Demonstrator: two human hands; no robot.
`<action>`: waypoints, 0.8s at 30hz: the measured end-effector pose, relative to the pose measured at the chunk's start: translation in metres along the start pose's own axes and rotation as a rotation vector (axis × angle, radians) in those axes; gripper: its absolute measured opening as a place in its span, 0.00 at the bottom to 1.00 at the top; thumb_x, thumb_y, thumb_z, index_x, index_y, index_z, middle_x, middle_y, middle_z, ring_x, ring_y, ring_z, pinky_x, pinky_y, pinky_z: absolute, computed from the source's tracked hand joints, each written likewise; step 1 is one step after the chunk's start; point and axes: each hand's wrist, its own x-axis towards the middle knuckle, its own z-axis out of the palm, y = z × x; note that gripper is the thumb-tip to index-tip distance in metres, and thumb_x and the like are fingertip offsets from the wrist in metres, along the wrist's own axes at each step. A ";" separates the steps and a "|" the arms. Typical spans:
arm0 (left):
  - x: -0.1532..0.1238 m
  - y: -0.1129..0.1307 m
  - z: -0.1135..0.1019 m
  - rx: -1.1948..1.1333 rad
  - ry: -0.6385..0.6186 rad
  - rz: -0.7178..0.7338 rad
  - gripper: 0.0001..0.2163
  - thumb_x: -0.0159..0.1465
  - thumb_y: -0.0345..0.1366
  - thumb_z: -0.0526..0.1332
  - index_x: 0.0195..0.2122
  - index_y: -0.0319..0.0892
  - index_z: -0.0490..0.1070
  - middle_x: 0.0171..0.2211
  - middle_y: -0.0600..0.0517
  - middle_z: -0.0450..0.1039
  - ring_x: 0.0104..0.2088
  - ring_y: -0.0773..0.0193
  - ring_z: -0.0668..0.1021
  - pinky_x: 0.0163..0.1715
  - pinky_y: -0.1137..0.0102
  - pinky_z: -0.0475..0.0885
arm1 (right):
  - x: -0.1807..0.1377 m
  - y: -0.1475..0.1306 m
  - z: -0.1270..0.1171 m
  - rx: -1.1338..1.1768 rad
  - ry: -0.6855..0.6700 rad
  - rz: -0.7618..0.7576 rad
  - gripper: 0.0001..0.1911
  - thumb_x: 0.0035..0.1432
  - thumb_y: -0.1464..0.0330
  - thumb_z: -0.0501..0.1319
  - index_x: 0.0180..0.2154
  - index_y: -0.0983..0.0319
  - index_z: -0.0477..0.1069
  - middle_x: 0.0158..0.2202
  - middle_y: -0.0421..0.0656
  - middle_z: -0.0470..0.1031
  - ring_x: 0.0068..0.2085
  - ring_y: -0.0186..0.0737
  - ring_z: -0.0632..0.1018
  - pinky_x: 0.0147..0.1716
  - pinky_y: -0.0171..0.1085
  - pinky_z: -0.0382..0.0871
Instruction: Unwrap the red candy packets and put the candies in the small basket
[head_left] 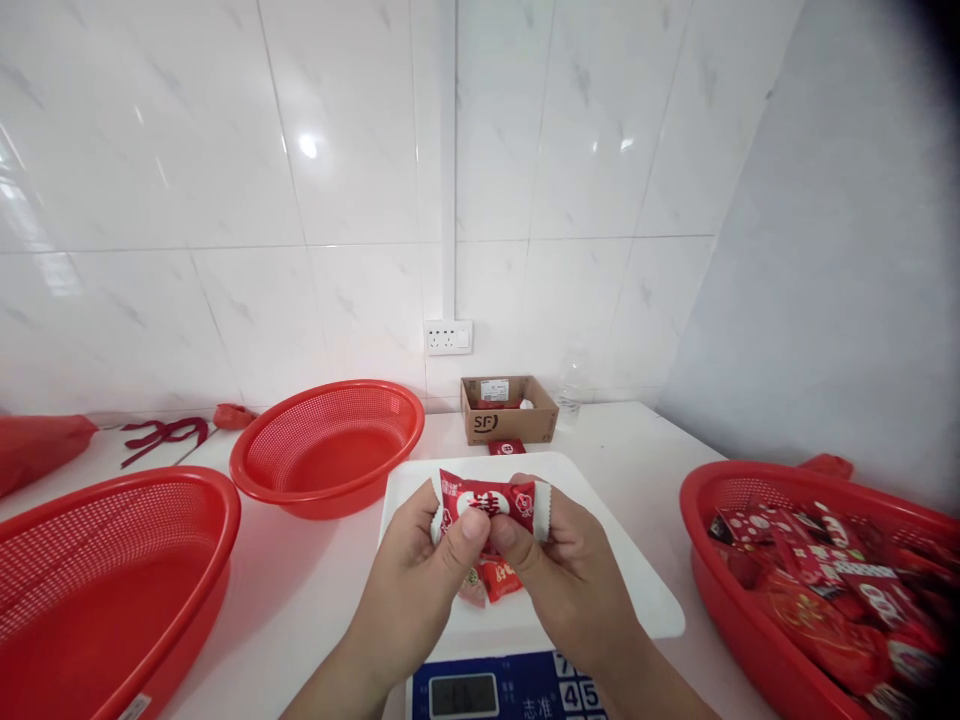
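Observation:
A red wrapped candy (491,500) with white crimped ends is held level between both hands above the scale. My left hand (420,575) is closed on its left part, the thumb pressing on the front of the wrapper. From the other side my right hand (574,570) grips it, with its thumb beside the left one. Below them, small wrapped sweets (501,578) lie on the white scale pan (622,590), partly hidden by the hands. The scale's blue panel (517,690) shows a display and number keys at the bottom edge.
A red basket (705,540) full of red packets stands at the right. Two red baskets, one at the back (330,430) and one at the near left (150,540), flank the scale. Behind are a cardboard box (517,425), a plastic bottle (570,390) and red ribbon (165,435).

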 end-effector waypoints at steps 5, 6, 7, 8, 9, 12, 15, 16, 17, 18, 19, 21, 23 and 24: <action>0.000 -0.001 -0.003 0.038 -0.019 0.016 0.23 0.52 0.58 0.67 0.33 0.41 0.79 0.22 0.52 0.68 0.22 0.65 0.71 0.18 0.74 0.69 | -0.001 -0.004 0.003 0.057 0.030 0.032 0.13 0.62 0.57 0.62 0.32 0.59 0.76 0.26 0.39 0.72 0.24 0.35 0.72 0.18 0.30 0.67; 0.000 -0.001 -0.004 0.047 -0.033 0.022 0.24 0.52 0.59 0.66 0.32 0.40 0.79 0.21 0.52 0.68 0.22 0.65 0.71 0.18 0.74 0.69 | -0.001 -0.005 0.004 0.071 0.042 0.043 0.13 0.61 0.56 0.62 0.32 0.59 0.76 0.26 0.40 0.73 0.25 0.35 0.73 0.18 0.29 0.67; 0.001 -0.002 -0.005 0.052 -0.046 0.024 0.24 0.53 0.60 0.65 0.31 0.39 0.79 0.21 0.52 0.68 0.22 0.65 0.71 0.19 0.74 0.69 | -0.001 -0.006 0.004 0.086 0.046 0.054 0.13 0.61 0.56 0.63 0.32 0.59 0.76 0.25 0.40 0.73 0.26 0.36 0.73 0.18 0.29 0.67; 0.001 -0.002 -0.006 0.053 -0.056 0.024 0.25 0.53 0.60 0.65 0.29 0.39 0.78 0.20 0.52 0.68 0.21 0.66 0.71 0.19 0.73 0.69 | -0.001 -0.006 0.003 0.101 0.036 0.066 0.13 0.60 0.55 0.64 0.33 0.59 0.76 0.25 0.40 0.73 0.26 0.36 0.73 0.19 0.29 0.67; 0.001 -0.002 -0.006 0.050 -0.060 0.020 0.25 0.53 0.60 0.65 0.27 0.39 0.77 0.20 0.52 0.69 0.20 0.66 0.70 0.19 0.73 0.68 | -0.001 -0.006 0.003 0.113 0.020 0.079 0.14 0.59 0.55 0.64 0.33 0.59 0.76 0.25 0.40 0.73 0.26 0.36 0.73 0.19 0.30 0.67; 0.000 -0.002 -0.006 -0.005 -0.031 -0.009 0.23 0.52 0.58 0.67 0.23 0.39 0.73 0.18 0.54 0.69 0.19 0.69 0.69 0.20 0.74 0.66 | -0.001 -0.004 0.001 0.141 -0.033 0.122 0.15 0.58 0.54 0.65 0.35 0.60 0.76 0.26 0.41 0.74 0.24 0.34 0.71 0.20 0.31 0.66; 0.000 0.000 -0.005 -0.074 -0.012 -0.024 0.22 0.51 0.55 0.69 0.22 0.39 0.72 0.17 0.55 0.68 0.19 0.69 0.69 0.20 0.75 0.66 | 0.001 -0.001 0.000 0.186 -0.078 0.146 0.16 0.57 0.54 0.66 0.38 0.60 0.75 0.27 0.40 0.73 0.24 0.33 0.69 0.22 0.31 0.64; -0.001 0.001 -0.005 -0.087 -0.016 -0.021 0.21 0.52 0.55 0.69 0.22 0.39 0.72 0.17 0.56 0.67 0.19 0.69 0.69 0.20 0.75 0.67 | 0.002 0.000 0.000 0.202 -0.091 0.144 0.16 0.57 0.54 0.66 0.38 0.60 0.75 0.27 0.39 0.73 0.24 0.32 0.69 0.23 0.31 0.63; -0.001 0.001 -0.006 -0.092 -0.022 -0.014 0.21 0.52 0.54 0.69 0.23 0.39 0.73 0.17 0.56 0.67 0.19 0.69 0.69 0.21 0.75 0.67 | 0.002 0.000 0.000 0.214 -0.103 0.138 0.16 0.57 0.54 0.66 0.38 0.60 0.75 0.27 0.39 0.72 0.25 0.32 0.69 0.24 0.31 0.63; -0.001 0.001 -0.006 -0.089 -0.026 -0.007 0.21 0.53 0.54 0.69 0.23 0.39 0.73 0.17 0.56 0.67 0.19 0.69 0.70 0.21 0.75 0.67 | 0.003 0.000 0.001 0.223 -0.108 0.128 0.16 0.57 0.54 0.66 0.38 0.60 0.75 0.27 0.39 0.72 0.26 0.32 0.69 0.25 0.31 0.63; -0.001 0.001 -0.007 -0.079 -0.029 0.001 0.20 0.53 0.54 0.69 0.23 0.39 0.74 0.17 0.55 0.68 0.19 0.69 0.70 0.21 0.75 0.67 | 0.003 0.000 0.001 0.228 -0.112 0.117 0.16 0.58 0.54 0.66 0.38 0.60 0.75 0.28 0.39 0.73 0.27 0.33 0.70 0.26 0.31 0.64; -0.001 0.000 -0.008 -0.054 -0.037 0.015 0.21 0.54 0.54 0.68 0.24 0.38 0.74 0.17 0.55 0.68 0.19 0.69 0.70 0.21 0.74 0.67 | 0.003 -0.001 0.002 0.233 -0.122 0.098 0.15 0.58 0.54 0.65 0.38 0.59 0.75 0.29 0.39 0.73 0.31 0.35 0.72 0.29 0.32 0.65; -0.001 0.000 -0.008 -0.042 -0.054 0.031 0.20 0.55 0.54 0.67 0.25 0.39 0.75 0.18 0.54 0.69 0.20 0.68 0.70 0.21 0.73 0.67 | 0.004 -0.002 0.002 0.227 -0.130 0.092 0.15 0.59 0.54 0.65 0.39 0.59 0.74 0.30 0.39 0.74 0.33 0.36 0.72 0.30 0.32 0.65; -0.001 0.000 -0.007 -0.044 -0.058 0.040 0.20 0.56 0.54 0.66 0.26 0.39 0.75 0.18 0.54 0.70 0.20 0.68 0.70 0.21 0.74 0.67 | 0.004 -0.002 0.002 0.218 -0.133 0.097 0.15 0.59 0.54 0.65 0.40 0.59 0.74 0.30 0.39 0.74 0.32 0.35 0.72 0.30 0.31 0.65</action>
